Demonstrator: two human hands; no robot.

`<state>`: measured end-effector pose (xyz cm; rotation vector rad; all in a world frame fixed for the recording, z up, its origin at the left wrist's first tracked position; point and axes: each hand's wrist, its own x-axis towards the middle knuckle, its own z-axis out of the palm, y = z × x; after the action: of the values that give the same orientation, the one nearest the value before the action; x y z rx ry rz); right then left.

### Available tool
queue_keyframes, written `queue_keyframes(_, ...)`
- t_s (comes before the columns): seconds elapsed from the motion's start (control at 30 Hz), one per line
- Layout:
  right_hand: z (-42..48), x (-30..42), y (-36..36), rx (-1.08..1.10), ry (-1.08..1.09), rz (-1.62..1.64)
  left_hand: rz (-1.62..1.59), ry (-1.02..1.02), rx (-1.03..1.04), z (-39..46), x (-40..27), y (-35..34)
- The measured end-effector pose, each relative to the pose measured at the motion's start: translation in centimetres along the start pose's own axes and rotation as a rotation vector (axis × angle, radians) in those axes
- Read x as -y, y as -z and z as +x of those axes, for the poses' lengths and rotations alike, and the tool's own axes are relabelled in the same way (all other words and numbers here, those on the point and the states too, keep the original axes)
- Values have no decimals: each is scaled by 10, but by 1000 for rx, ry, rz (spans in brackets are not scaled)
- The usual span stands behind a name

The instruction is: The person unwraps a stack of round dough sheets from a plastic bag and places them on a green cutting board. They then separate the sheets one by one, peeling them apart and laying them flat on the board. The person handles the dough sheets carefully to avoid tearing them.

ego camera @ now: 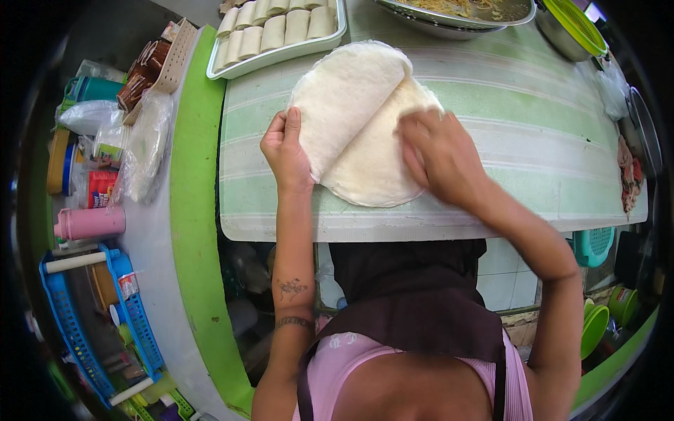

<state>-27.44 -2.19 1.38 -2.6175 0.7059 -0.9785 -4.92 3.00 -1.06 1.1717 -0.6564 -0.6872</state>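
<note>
A stack of thin round white wrappers (379, 173) lies on the striped table. Its top wrapper (347, 100) is folded back toward the left, with a diagonal edge across the stack. My left hand (288, 150) pinches the left edge of this wrapper between thumb and fingers. Over the right side of the stack is my right hand (439, 152), blurred, its fingers bent down at the wrappers; whether they grip anything cannot be told. Rolled wrappers (274, 32) fill a white tray (281, 59) beyond the stack. A metal colander (468, 23) with shredded filling (453, 8) stands at the far edge.
Along the left runs a green-edged counter (195, 210) with brown mugs (142, 73), plastic bags (145, 147), a pink tumbler (90, 223) and a blue basket (79, 326). A metal pot with a green strainer (576, 26) stands far right, and a cloth (628, 173) lies at the right edge.
</note>
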Motion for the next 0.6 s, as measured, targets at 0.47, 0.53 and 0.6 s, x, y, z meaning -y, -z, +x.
queue_keyframes(0.47, -2, -12, -45, 244, -274, -240, -91, -125, -420, -10, -9, 1)
queue_keyframes(0.53, -3, -12, -46, 247, -279, -250, -132, -164, -503, -11, -19, -5)
queue_keyframes(0.6, -4, -13, -45, 246, -281, -253, -66, -242, -597, -7, -24, 2)
